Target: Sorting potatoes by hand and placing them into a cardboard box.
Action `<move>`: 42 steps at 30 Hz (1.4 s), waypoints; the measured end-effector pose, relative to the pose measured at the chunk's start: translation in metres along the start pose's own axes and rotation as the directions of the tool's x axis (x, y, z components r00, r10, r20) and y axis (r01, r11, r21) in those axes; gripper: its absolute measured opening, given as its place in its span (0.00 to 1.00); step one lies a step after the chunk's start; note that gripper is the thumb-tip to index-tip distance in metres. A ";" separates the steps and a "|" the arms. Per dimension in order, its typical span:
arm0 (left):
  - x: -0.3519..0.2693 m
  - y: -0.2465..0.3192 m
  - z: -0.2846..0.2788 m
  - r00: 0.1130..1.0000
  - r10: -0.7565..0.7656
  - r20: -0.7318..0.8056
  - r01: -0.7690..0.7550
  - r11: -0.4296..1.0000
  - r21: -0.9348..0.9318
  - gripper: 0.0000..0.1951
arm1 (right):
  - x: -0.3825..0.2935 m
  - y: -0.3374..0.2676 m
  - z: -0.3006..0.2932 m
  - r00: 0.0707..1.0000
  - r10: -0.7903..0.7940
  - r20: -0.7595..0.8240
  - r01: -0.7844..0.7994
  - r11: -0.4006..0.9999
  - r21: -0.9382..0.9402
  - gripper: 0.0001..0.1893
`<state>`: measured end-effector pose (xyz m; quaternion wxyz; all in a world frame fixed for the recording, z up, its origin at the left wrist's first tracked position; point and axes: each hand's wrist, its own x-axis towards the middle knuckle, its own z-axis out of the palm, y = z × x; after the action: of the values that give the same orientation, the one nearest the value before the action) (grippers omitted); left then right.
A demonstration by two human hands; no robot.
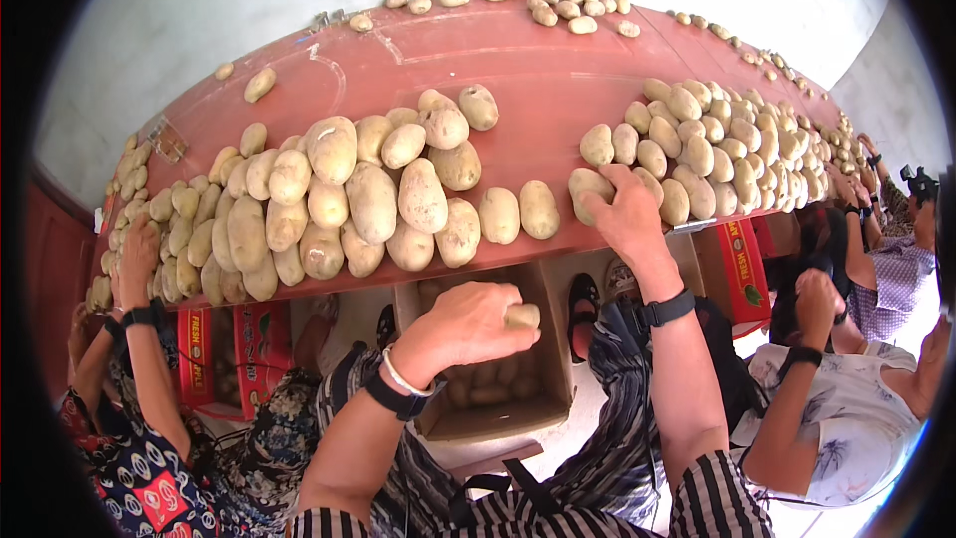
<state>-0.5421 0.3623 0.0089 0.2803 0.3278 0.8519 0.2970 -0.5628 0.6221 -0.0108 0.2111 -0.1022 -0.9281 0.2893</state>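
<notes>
My left hand [467,323] is closed around a potato [522,316], one end of which shows between thumb and fingers. It hovers over a cardboard box [508,422] that stands on the floor between my legs and has several potatoes [493,381] at its bottom. Up on the red table, my right hand [627,213] has its fingers and thumb around another potato [588,193], at the near end of the right-hand potato pile [698,153]. To the left lies a second pile of larger potatoes [372,202], reaching the table's front edge.
Loose potatoes [567,9] lie along the far side of the red table [478,52], against a pale wall. Co-workers' hands work at left [138,258] and right [814,306]. Red printed cartons [261,359] stand beneath the table on both sides.
</notes>
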 end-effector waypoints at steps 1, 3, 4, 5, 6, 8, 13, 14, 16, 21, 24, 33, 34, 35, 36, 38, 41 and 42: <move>0.000 0.000 0.002 0.997 -0.029 0.070 0.019 0.991 0.131 0.24 | -0.002 0.001 0.005 0.998 -0.066 0.025 0.067 0.997 -0.043 0.21; 0.001 -0.003 0.005 0.989 -0.027 0.148 0.001 0.985 0.173 0.24 | -0.002 0.002 0.009 0.994 -0.102 0.023 0.104 0.993 -0.059 0.22; 0.000 -0.005 0.007 0.980 -0.032 0.198 -0.016 0.972 0.236 0.24 | -0.002 0.001 0.010 0.990 -0.142 0.018 0.143 0.987 -0.080 0.23; 0.001 -0.007 0.008 0.974 -0.036 0.223 -0.012 0.977 0.211 0.24 | 0.000 0.001 0.010 0.991 -0.127 0.035 0.129 0.989 -0.076 0.23; 0.003 -0.009 0.009 0.983 -0.034 0.178 -0.008 0.973 0.229 0.21 | 0.004 0.000 0.008 0.994 -0.100 0.047 0.101 0.994 -0.032 0.24; 0.004 -0.013 0.008 0.998 -0.012 0.062 0.001 0.984 0.180 0.18 | 0.007 -0.002 -0.001 0.996 0.039 0.079 -0.046 0.994 0.094 0.27; 0.004 -0.013 -0.004 0.982 -0.029 -0.188 -0.022 0.964 -0.265 0.20 | 0.006 -0.022 -0.028 0.957 0.198 0.212 -0.290 0.693 0.660 0.27; 0.003 -0.010 -0.006 0.979 -0.052 -0.195 -0.031 0.916 -0.401 0.25 | 0.003 -0.028 -0.031 0.951 0.188 0.247 -0.308 0.646 0.698 0.26; 0.002 -0.005 -0.008 0.979 -0.080 -0.186 -0.029 0.852 -0.522 0.28 | -0.003 -0.040 -0.035 0.934 0.144 0.327 -0.342 0.627 0.699 0.25; 0.008 0.001 -0.012 0.981 -0.045 -0.187 -0.165 0.296 -0.941 0.33 | -0.023 -0.066 -0.032 0.901 -0.015 0.434 -0.320 0.653 0.686 0.26; 0.008 -0.001 -0.014 0.986 0.021 -0.168 -0.169 0.080 -0.982 0.28 | -0.031 -0.075 -0.027 0.873 -0.266 0.410 -0.162 0.633 0.757 0.22; 0.002 -0.007 0.006 0.993 0.093 -0.077 -0.108 0.969 -0.220 0.17 | -0.018 -0.067 -0.029 0.954 -0.054 0.294 -0.156 0.750 0.643 0.22; 0.001 -0.009 0.010 0.991 0.123 -0.048 -0.128 0.985 -0.117 0.14 | -0.018 -0.066 -0.027 0.963 -0.047 0.264 -0.130 0.779 0.613 0.21; 0.000 -0.010 0.013 0.997 0.073 0.012 -0.073 0.997 0.011 0.12 | -0.018 -0.065 -0.026 0.960 -0.052 0.276 -0.137 0.771 0.622 0.21; 0.000 -0.012 0.014 0.997 0.081 0.013 -0.081 0.997 0.003 0.12 | -0.018 -0.064 -0.026 0.959 -0.067 0.274 -0.121 0.782 0.612 0.20; 0.000 -0.017 0.015 0.968 -0.009 0.252 -0.070 0.951 0.302 0.09 | -0.018 -0.062 -0.025 0.958 -0.070 0.278 -0.104 0.818 0.566 0.18; -0.002 -0.021 0.015 0.970 -0.085 0.228 -0.005 0.931 0.364 0.07 | -0.022 -0.058 -0.022 0.952 -0.121 0.282 -0.068 0.812 0.579 0.18; -0.002 -0.022 0.013 0.971 -0.100 0.215 0.019 0.936 0.351 0.06 | -0.020 -0.056 -0.021 0.950 -0.058 0.307 -0.126 0.829 0.546 0.18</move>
<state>-0.5408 0.3520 -0.0150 0.3236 0.3780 0.8623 0.0938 -0.5393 0.5808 0.0303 0.0780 -0.0061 -0.8221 0.5640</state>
